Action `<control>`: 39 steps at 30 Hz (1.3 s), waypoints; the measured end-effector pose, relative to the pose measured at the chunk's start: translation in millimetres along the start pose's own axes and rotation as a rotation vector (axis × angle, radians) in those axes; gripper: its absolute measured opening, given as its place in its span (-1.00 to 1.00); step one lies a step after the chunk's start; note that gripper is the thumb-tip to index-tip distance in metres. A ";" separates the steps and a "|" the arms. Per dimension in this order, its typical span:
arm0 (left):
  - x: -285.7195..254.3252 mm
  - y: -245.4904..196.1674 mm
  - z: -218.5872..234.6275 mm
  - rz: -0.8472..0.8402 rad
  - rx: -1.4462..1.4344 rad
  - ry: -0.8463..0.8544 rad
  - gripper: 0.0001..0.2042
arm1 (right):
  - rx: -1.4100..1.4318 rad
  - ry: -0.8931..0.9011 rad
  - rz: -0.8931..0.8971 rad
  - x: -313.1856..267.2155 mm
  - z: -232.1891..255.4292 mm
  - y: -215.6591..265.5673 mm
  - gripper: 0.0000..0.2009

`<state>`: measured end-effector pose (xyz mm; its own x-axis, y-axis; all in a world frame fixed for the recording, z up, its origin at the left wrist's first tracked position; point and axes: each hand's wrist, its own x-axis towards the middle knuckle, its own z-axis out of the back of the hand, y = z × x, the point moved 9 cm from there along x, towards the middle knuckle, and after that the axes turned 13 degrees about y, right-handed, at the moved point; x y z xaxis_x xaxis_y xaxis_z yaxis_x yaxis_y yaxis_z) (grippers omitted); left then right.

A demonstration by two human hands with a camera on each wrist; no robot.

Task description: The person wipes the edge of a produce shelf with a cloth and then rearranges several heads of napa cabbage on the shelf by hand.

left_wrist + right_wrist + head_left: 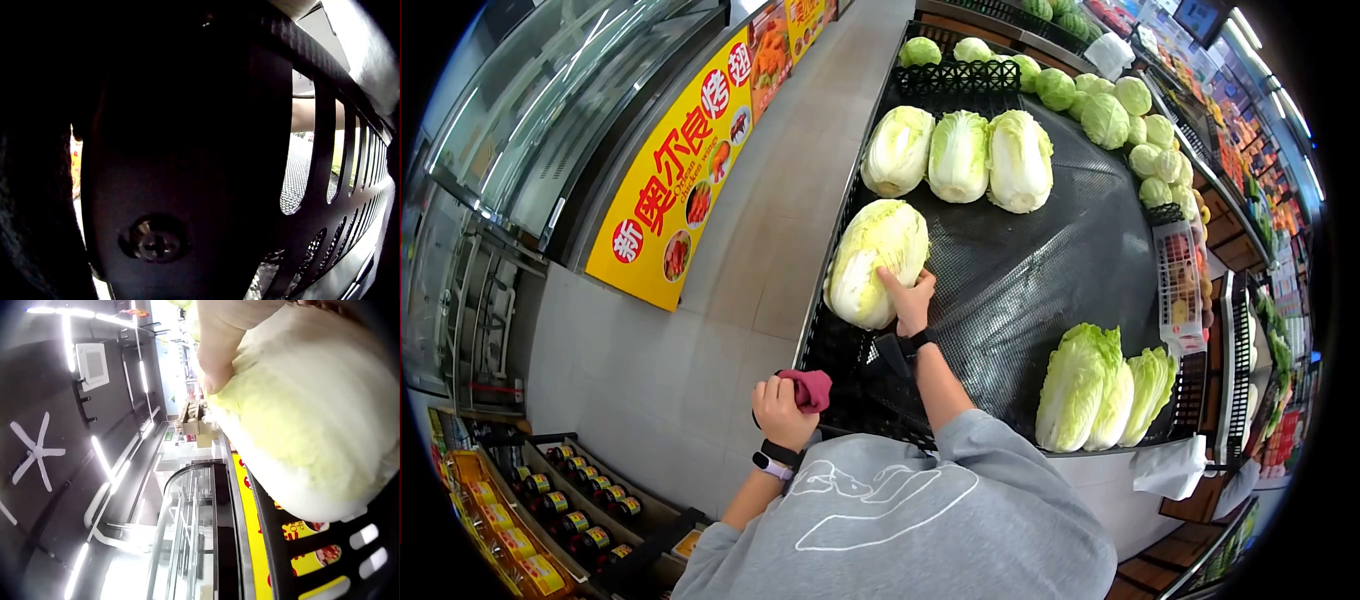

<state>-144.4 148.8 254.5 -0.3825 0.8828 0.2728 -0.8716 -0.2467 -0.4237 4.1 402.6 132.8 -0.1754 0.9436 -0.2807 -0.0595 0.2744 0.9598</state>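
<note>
My right hand [912,302] grips a napa cabbage [870,262] that lies at the left edge of the black display bin, thumb on its upper side and fingers around its right flank. In the right wrist view the thumb [220,356] presses on the pale yellow-green leaves of the cabbage [312,419]. Beside the bin's near left corner, my left hand [782,412] holds a bunched maroon cloth [808,390]. Dark slotted plastic fills most of the left wrist view, and that hand is hidden there. Three more napa cabbages [960,155] lie in a row beyond the gripped one.
Black mesh lining [1020,270] covers the bin. Leafy cabbages [1090,390] stand at its near right corner, and round green cabbages [1105,120] line the far right. A white plastic crate [1178,280] sits at the right rim. Bottles [590,500] fill a shelf at lower left.
</note>
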 end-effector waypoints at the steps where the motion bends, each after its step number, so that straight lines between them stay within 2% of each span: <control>1: -0.3 -0.1 -0.2 -0.002 -0.001 -0.003 -0.77 | 0.091 -0.006 0.034 -1.2 -3.1 -1.9 -0.18; 3: -1.7 1.1 -1.0 0.002 0.000 -0.009 -0.77 | 0.184 -0.012 0.069 -2.2 -3.1 -0.5 -0.18; 6: -4.2 3.9 -3.5 0.004 0.002 -0.023 -0.75 | 0.288 -0.016 0.002 1.8 1.1 -4.5 -0.26; 8: -4.7 3.6 -3.0 0.004 0.007 -0.022 -0.75 | 0.523 0.261 0.012 13.5 -16.1 -5.3 -0.32; 10: -3.8 2.8 -2.5 0.005 0.011 -0.022 -0.75 | 0.544 0.243 -0.007 11.2 -15.3 -4.7 -0.37; 12: -3.6 3.2 -1.7 0.007 -0.012 -0.026 -0.75 | 0.318 0.089 -0.051 5.9 -2.2 -7.7 -0.32; 13: -3.5 2.9 -1.7 0.003 -0.011 -0.024 -0.75 | 0.321 0.086 -0.051 9.6 -3.2 -20.4 -0.32; 15: -3.9 5.0 -3.7 0.021 -0.032 0.001 -0.75 | 0.274 0.051 0.134 11.6 -2.4 -23.1 -0.26; 20: -4.3 3.2 -3.9 0.021 -0.028 0.007 -0.75 | 0.357 0.070 0.066 4.4 -1.0 -24.6 -0.22; 22: -2.8 2.5 -3.0 0.020 -0.020 0.005 -0.75 | 0.342 -0.145 0.135 -3.8 9.7 -22.7 -0.47; 23: -3.7 3.6 -3.2 0.025 -0.019 -0.005 -0.75 | 0.347 -0.144 0.133 -3.9 10.1 -22.6 -0.47; 25: -6.1 4.7 -3.4 0.035 -0.014 -0.015 -0.76 | 0.397 -0.024 0.107 1.0 6.9 -24.6 -0.26; 26: -6.0 4.6 -3.6 0.031 -0.032 -0.020 -0.76 | 0.400 -0.021 0.105 1.6 9.1 -25.3 -0.26; 30: -6.8 6.3 -3.8 0.044 -0.044 -0.004 -0.74 | 0.549 -0.011 0.017 -11.1 23.3 -17.6 -0.37; 33: -7.3 8.0 -6.1 0.029 -0.070 -0.018 -0.73 | 0.817 0.154 -0.017 -24.1 28.7 -7.2 -0.53; 37: -9.9 6.2 -11.2 0.037 -0.065 0.031 -0.72 | 0.950 0.365 -0.033 -59.0 54.1 24.4 -0.52; 38: -10.4 8.7 -11.3 0.056 -0.063 0.008 -0.72 | 0.945 0.326 -0.025 -69.3 72.5 28.0 -0.52; 39: -11.1 10.8 -11.0 0.076 -0.060 -0.016 -0.72 | 0.973 0.400 -0.026 -83.3 80.6 39.1 -0.52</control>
<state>-146.2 140.7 237.4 -0.4526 0.8554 0.2516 -0.8199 -0.2884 -0.4946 95.6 349.7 194.3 -0.5076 0.8541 -0.1134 0.7159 0.4914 0.4961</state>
